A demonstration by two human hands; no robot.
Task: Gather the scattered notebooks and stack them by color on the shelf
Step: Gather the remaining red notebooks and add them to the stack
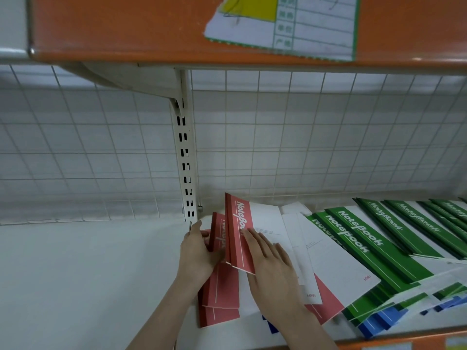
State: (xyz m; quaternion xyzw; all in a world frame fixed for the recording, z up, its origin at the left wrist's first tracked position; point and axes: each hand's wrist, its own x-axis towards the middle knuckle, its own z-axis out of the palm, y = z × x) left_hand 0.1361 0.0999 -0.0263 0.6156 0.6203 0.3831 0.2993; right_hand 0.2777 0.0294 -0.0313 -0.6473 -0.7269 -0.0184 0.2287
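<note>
I see the white shelf point(83, 269) filling the lower half of my view, with a wire grid back panel point(303, 147) behind it and an orange upper shelf point(126, 29) overhead carrying a paper label point(310, 29). A slotted white upright point(185, 157) splits the back panel.

Across the right side of the shelf lie the green notebooks point(358, 238), fanned in overlapping rows; I count at least six, the far ones too crowded to number. Under their near edge peek blue notebooks point(379, 322), at least three, the count unsure.

Between my hands sit the red notebooks point(222, 294): I count at least four, two flat on the shelf at the left, one under the white covers at the right, and one top red notebook point(240, 236) tilted up on its spine edge.

My right hand point(270, 266) lies flat on that tilted notebook, fingers straight and pressing its cover. My left hand point(199, 251) grips the red covers just left of it, thumb up, fingers curled in behind
</note>
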